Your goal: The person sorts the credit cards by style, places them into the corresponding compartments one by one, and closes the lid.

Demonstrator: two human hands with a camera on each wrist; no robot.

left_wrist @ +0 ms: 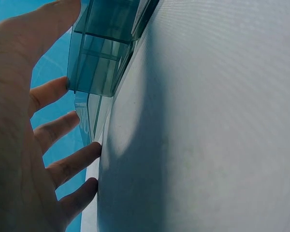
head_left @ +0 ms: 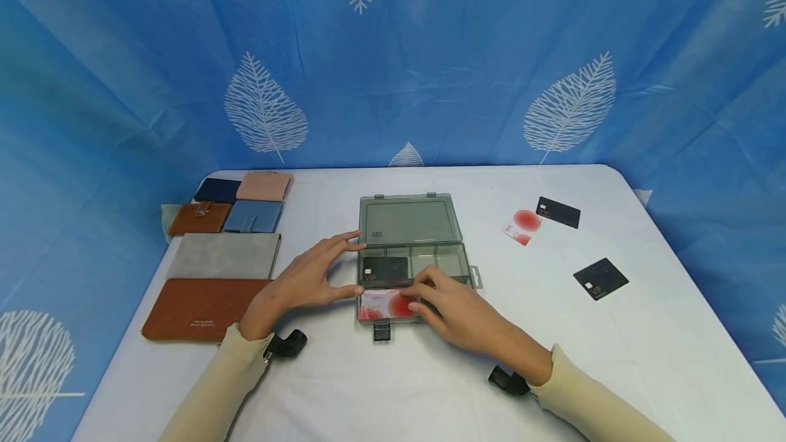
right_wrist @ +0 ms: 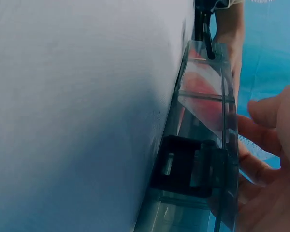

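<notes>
Red-and-white printed card [head_left: 383, 305], thin and rectangular: its right end meets the curled thumb and index finger of the right hand [head_left: 457, 312], which appear to hold it, though the exact contact is hidden. The right wrist view shows me the card through the clear wall of a grey-green translucent plastic box [head_left: 451, 259], in the near compartment, its right end higher than its left. To seat it well, I judge, the raised end should be lowered gently and let go only once clear of the rim, so that it neither bends nor catches.

Left hand [head_left: 319, 275]: fingers spread and unclenched, thumb and index finger at the box's left side, gripping nothing that I can see. I would use that contact as a light brace, since a sideways push could slide the box over the white cloth [head_left: 344, 394].

Just behind the red-and-white card, a black card marked VIP [head_left: 385, 270] lies in the box; the hinged lid [head_left: 410, 220] lies open beyond, and a black plastic latch [head_left: 381, 332] projects at the front. Farther out, I see loose cards [head_left: 600, 280] on the right and flat wallets [head_left: 224, 256] on the left, well apart from the card in hand.
</notes>
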